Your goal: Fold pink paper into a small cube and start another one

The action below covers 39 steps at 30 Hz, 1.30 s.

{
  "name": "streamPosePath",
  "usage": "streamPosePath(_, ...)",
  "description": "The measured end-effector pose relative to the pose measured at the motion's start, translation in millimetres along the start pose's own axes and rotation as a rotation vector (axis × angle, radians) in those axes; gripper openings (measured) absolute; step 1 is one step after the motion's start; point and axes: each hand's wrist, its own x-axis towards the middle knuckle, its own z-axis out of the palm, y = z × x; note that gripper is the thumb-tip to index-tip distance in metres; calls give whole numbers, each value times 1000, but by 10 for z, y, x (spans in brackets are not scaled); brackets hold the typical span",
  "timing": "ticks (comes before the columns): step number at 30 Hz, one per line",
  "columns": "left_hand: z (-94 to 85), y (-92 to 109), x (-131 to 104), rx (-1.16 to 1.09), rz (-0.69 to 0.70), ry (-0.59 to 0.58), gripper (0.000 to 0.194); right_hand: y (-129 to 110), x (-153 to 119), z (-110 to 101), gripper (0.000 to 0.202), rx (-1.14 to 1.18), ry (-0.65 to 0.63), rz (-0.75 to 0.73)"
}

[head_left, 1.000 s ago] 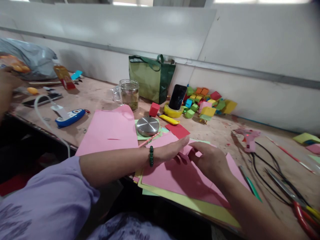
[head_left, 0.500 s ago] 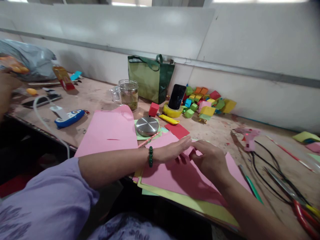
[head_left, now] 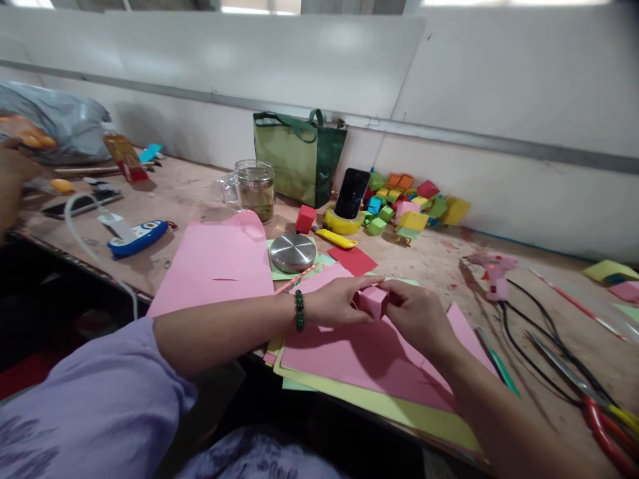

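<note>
A small pink paper box [head_left: 373, 301] is held between my two hands, above a stack of pink and yellow paper sheets [head_left: 344, 352]. My left hand [head_left: 344, 301], with a green bead bracelet at the wrist, has its thumb and fingers around the box's left side. My right hand [head_left: 417, 314] grips the box's right side; its fingertips are partly hidden behind the box. Another pink sheet [head_left: 214, 263] lies to the left. Just beyond my hands are a round metal lid [head_left: 293, 253], a red paper square [head_left: 353, 260] and a red paper cube [head_left: 305, 219].
A glass jar [head_left: 254, 193], a green bag [head_left: 299, 159] and a phone [head_left: 352, 193] stand behind. Many paper cubes [head_left: 394, 199] are piled near the wall. A pink glue gun [head_left: 496, 273] and scissors [head_left: 574, 379] lie right. Another person's hand [head_left: 12, 173] shows far left.
My left hand has gone from lying flat over the pink paper to curling its thumb and fingers around it. The pink box now shows clearly between both hands.
</note>
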Motion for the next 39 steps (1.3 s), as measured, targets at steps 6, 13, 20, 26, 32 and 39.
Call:
streamPosePath(6,12,23,-19,191,78,58,69,2,10,-7,30,112,-4,35)
streamPosePath(13,-32,-2,-8,142,65,60,61,32,25,-12,24,328,-116,110)
streamPosePath(20,-8,-8,-8,159,127,130,56,34,33,-5,20,387,-155,147)
streamPosePath(26,-20,-6,-19,224,192,159,55,52,46,23,19,378,-107,157)
streamPosePath(32,-20,0,6,248,194,237,45,22,61,74,32,738,-231,301)
streamPosePath(39,-21,3,21,202,211,288,34,23,94,77,33,783,-152,358)
